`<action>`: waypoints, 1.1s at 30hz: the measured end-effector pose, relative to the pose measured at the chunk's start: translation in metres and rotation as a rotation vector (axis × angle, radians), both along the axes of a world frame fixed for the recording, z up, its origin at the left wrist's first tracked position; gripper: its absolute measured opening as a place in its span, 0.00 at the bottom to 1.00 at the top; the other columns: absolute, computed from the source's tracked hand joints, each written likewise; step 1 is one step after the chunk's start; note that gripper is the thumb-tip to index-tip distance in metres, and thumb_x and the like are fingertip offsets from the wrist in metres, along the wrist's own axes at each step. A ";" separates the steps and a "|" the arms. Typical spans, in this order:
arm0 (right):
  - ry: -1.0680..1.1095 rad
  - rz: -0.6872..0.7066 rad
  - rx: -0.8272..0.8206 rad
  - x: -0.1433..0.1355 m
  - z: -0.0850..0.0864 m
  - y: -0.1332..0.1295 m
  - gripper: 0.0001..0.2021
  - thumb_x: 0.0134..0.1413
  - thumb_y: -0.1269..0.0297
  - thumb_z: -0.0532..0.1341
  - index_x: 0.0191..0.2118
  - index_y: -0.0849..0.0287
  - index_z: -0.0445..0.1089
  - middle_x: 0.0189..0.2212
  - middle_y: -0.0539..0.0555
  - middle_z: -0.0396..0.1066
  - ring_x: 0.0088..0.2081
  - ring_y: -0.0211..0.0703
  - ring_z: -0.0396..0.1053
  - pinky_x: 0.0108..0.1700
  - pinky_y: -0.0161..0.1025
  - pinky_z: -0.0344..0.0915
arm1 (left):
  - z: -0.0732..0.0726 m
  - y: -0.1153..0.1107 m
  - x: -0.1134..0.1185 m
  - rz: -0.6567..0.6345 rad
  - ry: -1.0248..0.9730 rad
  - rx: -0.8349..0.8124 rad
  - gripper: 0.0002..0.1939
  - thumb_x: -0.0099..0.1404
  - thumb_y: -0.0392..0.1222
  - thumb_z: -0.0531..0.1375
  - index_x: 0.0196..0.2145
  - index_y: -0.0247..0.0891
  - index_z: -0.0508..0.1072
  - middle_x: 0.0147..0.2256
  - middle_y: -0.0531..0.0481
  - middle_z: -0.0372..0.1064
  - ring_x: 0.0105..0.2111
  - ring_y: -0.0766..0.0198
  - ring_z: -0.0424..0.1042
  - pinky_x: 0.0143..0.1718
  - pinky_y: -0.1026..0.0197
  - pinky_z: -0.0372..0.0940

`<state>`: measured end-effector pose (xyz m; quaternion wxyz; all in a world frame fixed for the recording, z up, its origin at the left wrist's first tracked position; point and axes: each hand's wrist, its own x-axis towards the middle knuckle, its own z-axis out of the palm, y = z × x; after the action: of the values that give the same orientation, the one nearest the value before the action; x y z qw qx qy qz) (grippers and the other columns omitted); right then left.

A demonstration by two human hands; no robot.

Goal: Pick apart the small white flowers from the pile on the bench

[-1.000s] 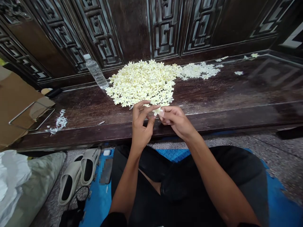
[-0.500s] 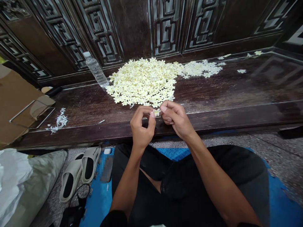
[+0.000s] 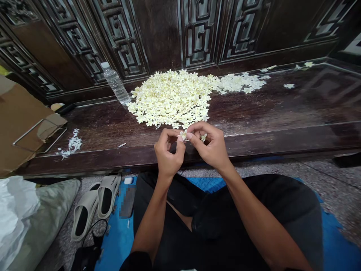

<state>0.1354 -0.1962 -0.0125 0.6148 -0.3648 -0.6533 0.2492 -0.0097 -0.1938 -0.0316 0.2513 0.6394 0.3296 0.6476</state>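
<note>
My left hand (image 3: 170,152) pinches a small pale yellow flower (image 3: 184,134) between thumb and fingertips, in front of the dark wooden ledge (image 3: 239,113). From the right, the thumb and index finger of my right hand (image 3: 210,145) meet the same flower. Another flower (image 3: 203,137) shows within the curled fingers of my right hand. Just beyond both hands lies a large heap of similar flowers (image 3: 172,98), with a thinner spread of them trailing right. Small white pieces (image 3: 72,145) form a little pile at the ledge's left.
A clear bottle (image 3: 116,83) stands left of the heap, before carved panels. Cardboard (image 3: 22,120) and a metal wire frame are at far left. Below are a sack (image 3: 53,210), grey slippers (image 3: 86,210), a phone (image 3: 128,201) and a blue mat (image 3: 115,241).
My right hand has moved slightly left onto the flower in my left fingers. A second flower now shows inside my right hand. The view has shifted a little.
</note>
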 end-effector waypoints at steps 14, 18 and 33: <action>0.066 0.107 0.048 0.002 0.001 -0.004 0.05 0.66 0.63 0.67 0.39 0.57 0.76 0.29 0.50 0.72 0.29 0.38 0.65 0.32 0.37 0.59 | 0.005 0.003 -0.004 -0.138 -0.035 -0.025 0.09 0.73 0.47 0.63 0.41 0.38 0.75 0.38 0.49 0.74 0.38 0.66 0.74 0.41 0.65 0.70; 0.098 0.199 -0.002 0.005 0.003 -0.003 0.07 0.64 0.62 0.68 0.44 0.58 0.76 0.26 0.47 0.67 0.26 0.36 0.63 0.27 0.36 0.55 | 0.005 0.004 -0.011 -0.261 -0.046 -0.112 0.10 0.72 0.47 0.65 0.40 0.38 0.75 0.36 0.50 0.72 0.34 0.68 0.72 0.38 0.66 0.68; 0.139 0.300 -0.024 0.006 0.005 -0.002 0.06 0.62 0.65 0.71 0.42 0.58 0.77 0.24 0.46 0.67 0.26 0.36 0.68 0.29 0.35 0.62 | 0.000 0.009 -0.014 -0.412 -0.119 -0.249 0.13 0.70 0.50 0.67 0.41 0.38 0.76 0.34 0.51 0.73 0.30 0.70 0.73 0.33 0.67 0.69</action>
<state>0.1415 -0.1987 -0.0079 0.6097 -0.2523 -0.6535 0.3708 -0.0242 -0.1852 -0.0321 0.4738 0.6180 0.2544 0.5735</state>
